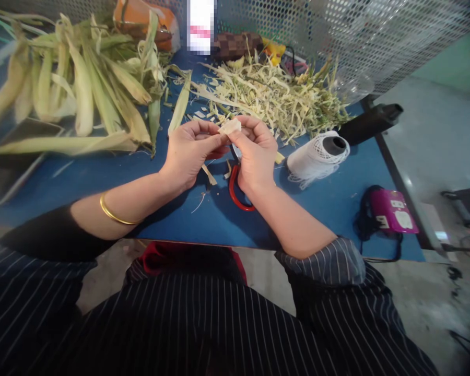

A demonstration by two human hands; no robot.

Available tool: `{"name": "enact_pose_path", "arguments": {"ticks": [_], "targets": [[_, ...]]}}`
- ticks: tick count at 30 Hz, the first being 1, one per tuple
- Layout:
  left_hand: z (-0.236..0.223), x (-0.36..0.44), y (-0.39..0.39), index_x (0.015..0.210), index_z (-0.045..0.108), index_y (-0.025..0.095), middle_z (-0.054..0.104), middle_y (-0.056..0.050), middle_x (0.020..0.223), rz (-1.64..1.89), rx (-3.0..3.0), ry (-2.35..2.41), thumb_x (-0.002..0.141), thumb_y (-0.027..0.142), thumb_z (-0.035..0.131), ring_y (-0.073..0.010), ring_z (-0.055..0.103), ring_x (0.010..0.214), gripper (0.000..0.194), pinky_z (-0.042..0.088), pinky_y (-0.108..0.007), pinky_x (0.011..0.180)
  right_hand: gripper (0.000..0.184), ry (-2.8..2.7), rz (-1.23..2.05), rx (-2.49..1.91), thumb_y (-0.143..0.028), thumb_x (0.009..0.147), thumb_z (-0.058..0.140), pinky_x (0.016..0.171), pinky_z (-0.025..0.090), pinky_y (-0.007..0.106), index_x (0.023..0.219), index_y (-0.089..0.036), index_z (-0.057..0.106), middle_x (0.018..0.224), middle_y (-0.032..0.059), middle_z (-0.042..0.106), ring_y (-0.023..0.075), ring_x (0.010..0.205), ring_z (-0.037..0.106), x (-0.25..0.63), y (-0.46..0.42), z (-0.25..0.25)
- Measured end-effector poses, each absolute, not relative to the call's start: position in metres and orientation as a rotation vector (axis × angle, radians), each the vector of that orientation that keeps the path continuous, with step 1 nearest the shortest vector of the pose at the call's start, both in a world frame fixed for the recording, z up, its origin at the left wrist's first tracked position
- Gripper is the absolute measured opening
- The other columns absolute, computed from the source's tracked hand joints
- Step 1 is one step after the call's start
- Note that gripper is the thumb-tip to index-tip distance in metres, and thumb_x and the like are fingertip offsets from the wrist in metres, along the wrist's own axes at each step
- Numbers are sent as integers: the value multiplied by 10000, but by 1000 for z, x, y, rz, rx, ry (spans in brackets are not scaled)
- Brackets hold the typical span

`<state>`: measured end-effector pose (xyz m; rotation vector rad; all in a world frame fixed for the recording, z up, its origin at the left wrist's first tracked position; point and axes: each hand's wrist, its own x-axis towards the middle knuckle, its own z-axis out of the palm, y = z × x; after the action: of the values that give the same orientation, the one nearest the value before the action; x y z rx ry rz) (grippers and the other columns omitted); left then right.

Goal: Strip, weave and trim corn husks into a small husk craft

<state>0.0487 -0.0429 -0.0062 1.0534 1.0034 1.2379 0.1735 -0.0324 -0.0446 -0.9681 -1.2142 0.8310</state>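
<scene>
Over the blue table, my left hand [190, 149] and my right hand [256, 151] meet, both pinching a small pale piece of corn husk [230, 126] between thumbs and fingers. Part of the piece is hidden by my fingertips. Beneath my right hand lies a pair of scissors with red handles [235, 196], mostly covered by the hand. Thin husk scraps [209, 175] and a bit of white thread lie on the table just below my hands. One flat strip of husk [180, 102] rests beyond my left hand.
Long corn husks [90, 89] cover the left, partly over a dark flat tray. Shredded husk [266, 94] is heaped at the back. To the right stand a cone of white thread [315, 156], a black cylinder [370, 125] and a purple power box [394, 210]. Metal mesh [317, 31] closes the back.
</scene>
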Motion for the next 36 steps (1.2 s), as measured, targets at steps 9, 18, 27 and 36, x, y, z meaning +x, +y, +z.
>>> {"name": "enact_pose_path", "arguments": {"ticks": [9, 18, 27, 36], "targets": [[-4, 49, -44, 780, 681, 180, 680, 7, 636, 1257, 1095, 1032, 686, 176, 773, -124, 664, 611, 131, 557, -239, 635, 254, -1177, 880, -973, -454, 802, 692, 860, 561, 370, 955, -270, 610, 871, -30, 677, 158, 898, 673, 176, -32, -41], [-4, 48, -43, 776, 684, 153, 697, -13, 676, 1238, 1063, 1055, 673, 162, 755, -122, 667, 618, 126, 566, -259, 667, 234, -1181, 935, -987, -413, 800, 685, 824, 551, 349, 951, -258, 598, 838, -28, 657, 137, 829, 649, 180, -31, -38], [-3, 47, -42, 775, 666, 150, 694, -19, 684, 1246, 1056, 1045, 673, 157, 754, -131, 674, 617, 135, 577, -276, 677, 165, -1211, 841, -1053, -364, 848, 637, 735, 540, 309, 964, -260, 582, 746, -45, 566, 120, 767, 603, 177, -36, -31], [-1, 46, -42, 737, 645, 157, 676, -14, 668, 1248, 1066, 1046, 685, 164, 751, -131, 670, 613, 117, 573, -283, 680, 140, -1250, 810, -1049, -361, 848, 651, 818, 564, 363, 930, -261, 599, 743, -48, 587, 147, 849, 639, 179, -37, -27]]}}
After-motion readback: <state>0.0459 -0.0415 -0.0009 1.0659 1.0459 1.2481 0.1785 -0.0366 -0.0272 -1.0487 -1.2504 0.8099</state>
